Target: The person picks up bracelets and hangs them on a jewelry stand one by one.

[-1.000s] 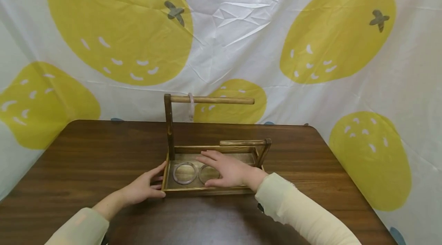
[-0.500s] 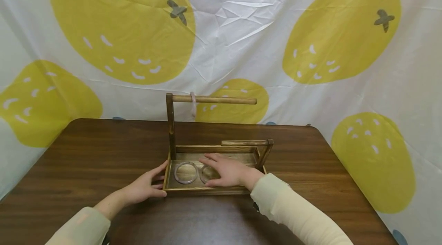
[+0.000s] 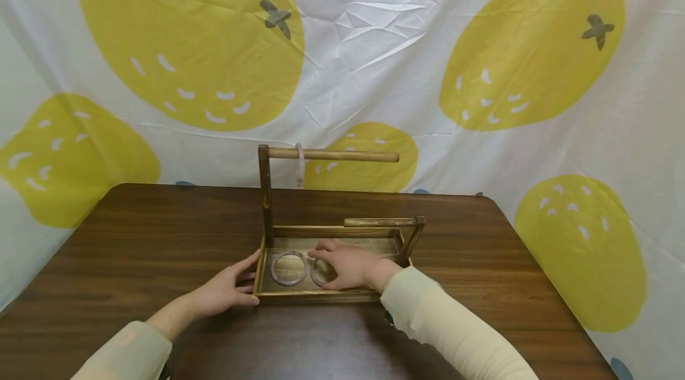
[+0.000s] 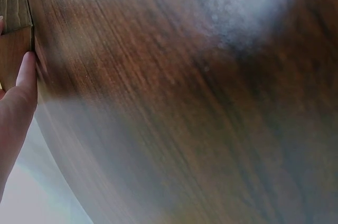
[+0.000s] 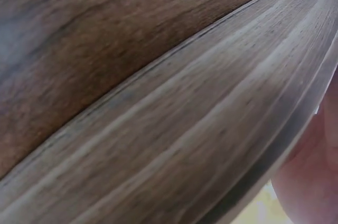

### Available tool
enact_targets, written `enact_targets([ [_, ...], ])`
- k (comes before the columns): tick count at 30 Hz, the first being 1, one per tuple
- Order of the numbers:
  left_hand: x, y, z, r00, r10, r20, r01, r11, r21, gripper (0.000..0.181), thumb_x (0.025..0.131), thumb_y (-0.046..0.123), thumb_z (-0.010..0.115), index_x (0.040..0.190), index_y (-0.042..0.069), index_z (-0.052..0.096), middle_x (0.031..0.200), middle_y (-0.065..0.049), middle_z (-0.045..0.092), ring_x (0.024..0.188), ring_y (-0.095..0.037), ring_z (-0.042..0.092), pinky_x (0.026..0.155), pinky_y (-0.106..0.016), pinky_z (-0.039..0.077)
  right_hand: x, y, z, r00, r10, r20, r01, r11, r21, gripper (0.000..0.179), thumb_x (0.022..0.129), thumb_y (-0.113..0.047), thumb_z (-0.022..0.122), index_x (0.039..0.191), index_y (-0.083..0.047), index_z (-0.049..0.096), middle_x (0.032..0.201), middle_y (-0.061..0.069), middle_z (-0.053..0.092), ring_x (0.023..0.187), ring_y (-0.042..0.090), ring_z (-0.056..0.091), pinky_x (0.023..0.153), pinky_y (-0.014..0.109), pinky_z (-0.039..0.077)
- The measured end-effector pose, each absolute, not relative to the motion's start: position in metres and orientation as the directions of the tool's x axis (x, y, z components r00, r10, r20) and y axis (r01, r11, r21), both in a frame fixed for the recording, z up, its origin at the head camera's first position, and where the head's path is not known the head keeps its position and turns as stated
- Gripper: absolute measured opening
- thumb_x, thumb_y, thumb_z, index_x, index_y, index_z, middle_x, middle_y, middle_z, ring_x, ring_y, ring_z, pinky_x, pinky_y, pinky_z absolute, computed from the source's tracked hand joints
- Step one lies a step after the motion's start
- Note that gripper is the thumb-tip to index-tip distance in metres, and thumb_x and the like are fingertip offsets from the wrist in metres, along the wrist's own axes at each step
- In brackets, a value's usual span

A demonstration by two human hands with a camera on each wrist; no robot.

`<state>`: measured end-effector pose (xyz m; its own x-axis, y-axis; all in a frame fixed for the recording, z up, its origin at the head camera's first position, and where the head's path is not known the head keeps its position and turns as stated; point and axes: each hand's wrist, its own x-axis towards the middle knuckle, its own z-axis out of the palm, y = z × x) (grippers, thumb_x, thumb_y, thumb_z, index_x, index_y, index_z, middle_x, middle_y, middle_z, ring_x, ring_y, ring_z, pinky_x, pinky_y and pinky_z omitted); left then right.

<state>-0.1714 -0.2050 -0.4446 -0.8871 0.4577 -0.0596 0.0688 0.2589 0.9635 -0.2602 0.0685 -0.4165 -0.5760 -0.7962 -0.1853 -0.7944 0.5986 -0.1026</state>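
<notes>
Where fingers (image 3: 323, 245) overlap ring (image 3: 313, 273), low post (image 3: 410, 244), curtain (image 3: 385, 82) behind

tray (image 3: 299, 297) on seemingly wooden table (image 3: 160, 237)

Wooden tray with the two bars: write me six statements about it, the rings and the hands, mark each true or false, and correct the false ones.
1. The upper bar sits higher than the lower bar. True.
2. Both bars carry a ring. False: the hanging ring is on the upper bar; none hangs on the lower bar.
3. The left hand touches the end of the wooden tray. True.
4. The uncovered ring is left of the right hand. True.
5. The right hand grips the hanging ring. False: it is over the wooden tray, at the partly covered ring.
6. The uncovered ring stands on its edge. False: it lies flat in the tray.
</notes>
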Motion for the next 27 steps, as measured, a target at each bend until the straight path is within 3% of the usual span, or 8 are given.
enact_targets([
  [8,-0.1718,-0.2046,-0.4444,-0.887,0.459,-0.059,0.070,0.259,0.963,0.098,0.078,-0.002,0.070,0.147,-0.007,0.001,0.147,-0.040,0.005,0.129,-0.055,0.029,0.099,-0.044,0.047,-0.2610,0.0628,-0.4140,-0.533,-0.822,-0.198,-0.834,0.550,-0.038,0.055,0.082,-0.033,0.067,0.132,-0.017,0.053,0.126,0.002,0.054,0.120,0.020,0.050,0.102,0.029,0.045],
  [18,-0.1713,-0.2035,-0.4439,-0.888,0.454,-0.070,0.062,0.268,0.961,0.098,0.078,-0.001,0.070,0.147,-0.007,0.001,0.147,-0.040,0.005,0.129,-0.055,0.030,0.099,-0.045,0.047,-0.2606,0.0622,-0.4129,-0.542,-0.818,-0.193,-0.827,0.560,-0.052,0.052,0.079,-0.030,0.070,0.128,-0.018,0.057,0.118,0.000,0.056,0.113,0.017,0.053,0.096,0.026,0.048],
  [22,-0.1717,-0.2040,-0.4445,-0.887,0.456,-0.072,0.059,0.268,0.962,0.098,0.078,-0.001,0.070,0.147,-0.007,0.001,0.147,-0.040,0.004,0.129,-0.055,0.029,0.099,-0.045,0.047,-0.2609,0.0634,-0.4121,-0.542,-0.817,-0.197,-0.824,0.563,-0.066,0.054,0.079,-0.031,0.070,0.129,-0.019,0.056,0.122,0.001,0.055,0.117,0.019,0.052,0.100,0.028,0.047],
  [27,-0.1717,-0.2050,-0.4443,-0.886,0.459,-0.064,0.070,0.269,0.961,0.098,0.078,-0.001,0.070,0.147,-0.007,0.001,0.147,-0.040,0.003,0.129,-0.055,0.029,0.099,-0.045,0.048,-0.2608,0.0642,-0.4088,-0.536,-0.823,-0.191,-0.827,0.557,-0.078,0.058,0.079,-0.033,0.070,0.132,-0.016,0.054,0.127,0.003,0.053,0.122,0.022,0.050,0.113,0.035,0.034],
])
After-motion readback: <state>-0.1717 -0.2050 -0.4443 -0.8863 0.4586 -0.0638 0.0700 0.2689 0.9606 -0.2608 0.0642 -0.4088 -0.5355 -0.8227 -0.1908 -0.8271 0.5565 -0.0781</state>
